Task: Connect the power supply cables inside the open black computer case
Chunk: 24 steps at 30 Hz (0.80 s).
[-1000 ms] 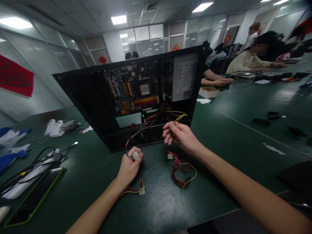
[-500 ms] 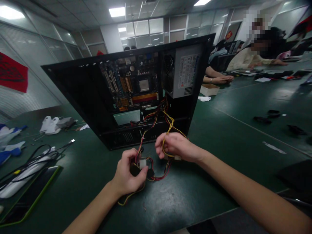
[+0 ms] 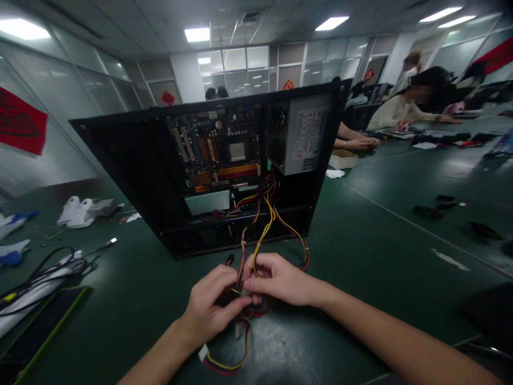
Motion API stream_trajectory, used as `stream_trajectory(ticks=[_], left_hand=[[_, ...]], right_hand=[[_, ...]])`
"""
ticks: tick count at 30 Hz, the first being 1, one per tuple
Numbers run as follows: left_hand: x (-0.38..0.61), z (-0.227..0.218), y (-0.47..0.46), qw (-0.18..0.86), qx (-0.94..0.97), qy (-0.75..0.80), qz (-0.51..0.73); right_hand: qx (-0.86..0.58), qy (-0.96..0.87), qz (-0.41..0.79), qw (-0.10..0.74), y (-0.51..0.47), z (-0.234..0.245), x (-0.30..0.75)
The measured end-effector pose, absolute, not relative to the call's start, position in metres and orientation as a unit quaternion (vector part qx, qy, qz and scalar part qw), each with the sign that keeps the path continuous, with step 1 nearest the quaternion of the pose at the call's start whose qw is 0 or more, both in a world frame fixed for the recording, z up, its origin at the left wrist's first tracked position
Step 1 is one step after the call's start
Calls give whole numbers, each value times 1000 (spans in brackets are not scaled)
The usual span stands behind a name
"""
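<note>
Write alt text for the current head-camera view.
A person's left hand and right hand hold red, yellow and black cables close together above a green table. The cables trail from an open black computer case standing behind them, with a motherboard and power supply inside.

The green table (image 3: pixel 385 224) carries a computer case (image 3: pixel 218 227) and wires (image 3: pixel 231 368).

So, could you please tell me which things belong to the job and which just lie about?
Seemingly in the job: coloured cables, computer case, power supply.
Apparently just lying about: small box, green-edged flat device, torn white strip.
</note>
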<state>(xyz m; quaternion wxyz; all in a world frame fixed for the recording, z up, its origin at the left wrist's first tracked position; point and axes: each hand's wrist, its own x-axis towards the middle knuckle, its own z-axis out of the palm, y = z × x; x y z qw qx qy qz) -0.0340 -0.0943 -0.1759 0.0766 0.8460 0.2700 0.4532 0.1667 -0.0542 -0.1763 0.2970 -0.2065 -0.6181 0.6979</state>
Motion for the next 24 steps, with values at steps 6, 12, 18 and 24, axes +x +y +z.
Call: stream_trajectory(ticks=[6,12,18,24], left_hand=[[-33,-175,-97,77,851,249,456],[-34,-193,-97,115,776,402,473],[-30,-200,-93,207,751,422,464],[-31,-195,-89,252,700,443,499]], right_hand=[[-210,-578,738,279,-56,-184,160],[-228,-573,726,304,-53,-194,153],[-225,-558,738,304,-47,-198,148],[-205,-529,739,363,-41,-192,153]])
